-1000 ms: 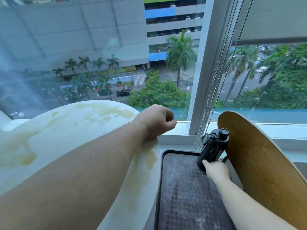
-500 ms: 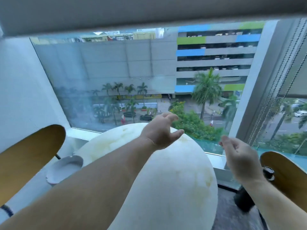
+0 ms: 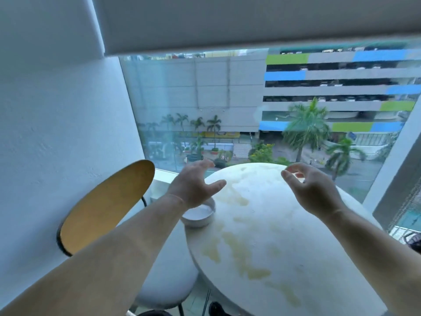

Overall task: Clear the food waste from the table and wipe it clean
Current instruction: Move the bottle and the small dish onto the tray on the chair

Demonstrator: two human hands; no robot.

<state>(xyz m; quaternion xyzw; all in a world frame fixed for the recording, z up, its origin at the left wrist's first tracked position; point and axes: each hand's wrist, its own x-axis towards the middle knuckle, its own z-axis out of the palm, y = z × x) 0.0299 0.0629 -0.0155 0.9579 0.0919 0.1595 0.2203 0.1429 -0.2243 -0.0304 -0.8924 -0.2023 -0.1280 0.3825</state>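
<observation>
Left grip [image 3: 196, 187], right grip [image 3: 313, 190] raised, loosely spread.

this looks like a small dining corner in a high-rise flat or hotel room. a round pale stone surface [image 3: 284, 236] with yellowish stains fills the lower right of the frame. a chair with a curved wooden back [image 3: 107, 206] and a white padded seat [image 3: 168, 270] stands at the lower left against a white wall [image 3: 57, 133]. a tall window [image 3: 205, 99] under a roller blind [image 3: 250, 19] looks down on palms [image 3: 305, 126] and a multi-storey car park [image 3: 341, 87].
</observation>
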